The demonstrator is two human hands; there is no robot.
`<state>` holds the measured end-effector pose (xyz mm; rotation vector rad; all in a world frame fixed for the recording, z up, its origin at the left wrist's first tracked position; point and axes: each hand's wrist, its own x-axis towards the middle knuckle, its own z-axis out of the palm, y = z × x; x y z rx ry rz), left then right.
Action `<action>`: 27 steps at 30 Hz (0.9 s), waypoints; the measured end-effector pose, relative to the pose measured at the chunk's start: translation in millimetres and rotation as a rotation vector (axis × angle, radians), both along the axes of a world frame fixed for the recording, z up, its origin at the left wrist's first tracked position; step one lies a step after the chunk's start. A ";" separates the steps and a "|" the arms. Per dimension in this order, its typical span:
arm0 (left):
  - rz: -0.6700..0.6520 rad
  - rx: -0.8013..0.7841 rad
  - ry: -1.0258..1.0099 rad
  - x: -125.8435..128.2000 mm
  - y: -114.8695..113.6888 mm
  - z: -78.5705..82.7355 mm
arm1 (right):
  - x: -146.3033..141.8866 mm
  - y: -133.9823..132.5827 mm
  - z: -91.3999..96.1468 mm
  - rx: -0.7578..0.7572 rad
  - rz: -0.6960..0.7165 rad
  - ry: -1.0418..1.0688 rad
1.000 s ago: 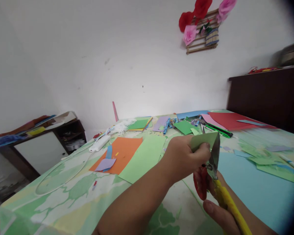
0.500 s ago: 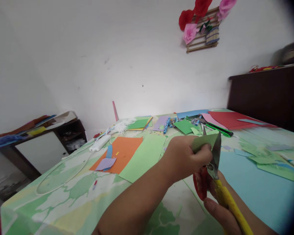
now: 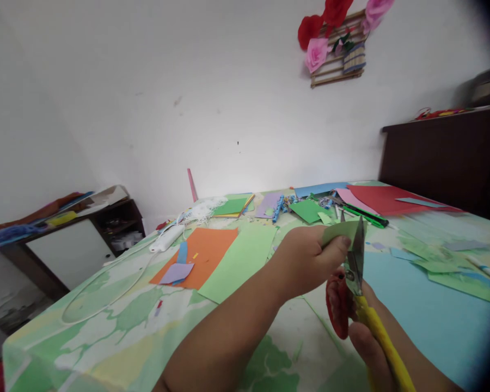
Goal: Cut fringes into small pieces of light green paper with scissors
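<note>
My left hand (image 3: 306, 258) pinches a small piece of green paper (image 3: 338, 232) between thumb and fingers, above the table. Around the handles of a pair of scissors (image 3: 354, 267) is wrapped my right hand (image 3: 369, 337); one handle is red, the other bound in yellow. The blades point upward, parted, with the paper's right edge between them. Part of my right hand's fingers is hidden behind the handles. Under my left forearm lies a light green sheet (image 3: 240, 261), partly over an orange sheet (image 3: 206, 247).
A light blue sheet (image 3: 428, 316) and green paper scraps (image 3: 461, 280) lie on the right. Toward the back are a green box cutter (image 3: 367, 216), a red sheet (image 3: 392, 200) and a dark green piece (image 3: 308, 211). A white power strip (image 3: 166, 238) with its cable sits left.
My right hand and the scissors have shifted slightly, and the blades stand a little differently at the paper's edge. My left hand still holds the paper in nearly the same place.
</note>
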<state>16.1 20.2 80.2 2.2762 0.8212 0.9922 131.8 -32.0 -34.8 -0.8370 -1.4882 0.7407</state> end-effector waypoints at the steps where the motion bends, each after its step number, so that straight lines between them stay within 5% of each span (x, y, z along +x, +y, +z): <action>1: 0.000 -0.008 0.000 0.1 0.5 -0.7 | -0.1 0.9 -1.1 0.003 0.007 0.003; 12: -0.014 -0.072 -0.060 1.7 0.5 -2.8 | 10.5 14.7 -18.2 0.102 0.007 -0.105; 27: -0.029 -0.140 -0.126 1.5 -3.4 -3.2 | 1.4 7.9 -9.7 0.017 -0.080 -0.069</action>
